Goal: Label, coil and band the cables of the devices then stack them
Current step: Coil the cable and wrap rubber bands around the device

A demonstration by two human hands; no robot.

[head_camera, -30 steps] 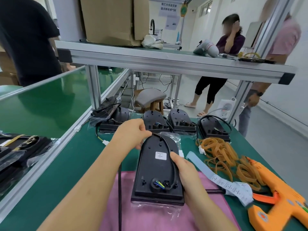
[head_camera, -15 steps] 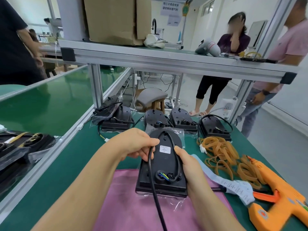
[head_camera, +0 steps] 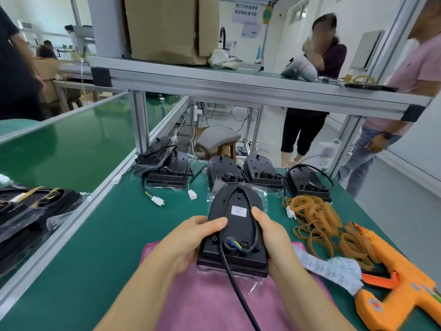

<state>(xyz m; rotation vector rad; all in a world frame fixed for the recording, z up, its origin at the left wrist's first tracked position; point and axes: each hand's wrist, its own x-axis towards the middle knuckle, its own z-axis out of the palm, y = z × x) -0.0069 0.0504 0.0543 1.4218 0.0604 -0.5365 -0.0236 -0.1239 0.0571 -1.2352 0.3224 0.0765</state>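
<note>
Device (head_camera: 235,225) over the pink cloth (head_camera: 210,304), left hand (head_camera: 191,242) curled round its left edge, right hand (head_camera: 272,237) round its right. Its cable (head_camera: 238,285) makes one loop on the back, tail trailing loose (no band on it yet). The rear devices (head_camera: 261,172) also lie unbanded, so most work likely remains.

Single view, worn on your head. Faces forward and down, along your forearms, onto the green surface (head_camera: 114,235). Close in: black device (head_camera: 235,225) sits low centre, nearest the lens. Wide angle; upper shelf (head_camera: 238,89) and the room beyond fill the top half.
</note>
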